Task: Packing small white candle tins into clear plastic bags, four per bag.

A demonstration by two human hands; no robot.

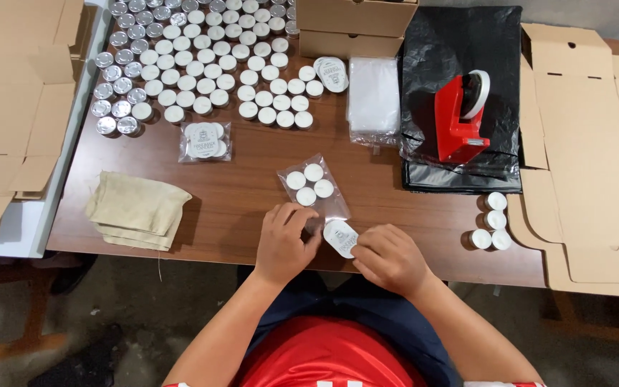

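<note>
L hand pinches open end of clear bag w/ four white tealights; R hand grips white oval label at bag mouth, on brown table

One camera only, worn on my head. It looked almost straight down over the near edge of the counter, facing away from my body. My chest and forearms filled the bottom of the view, my left hand and right hand sat just below centre, fairly close. The far counter edge ran out of the top; flattened cardboard and floor showed at the sides. No second view to compare.
</note>
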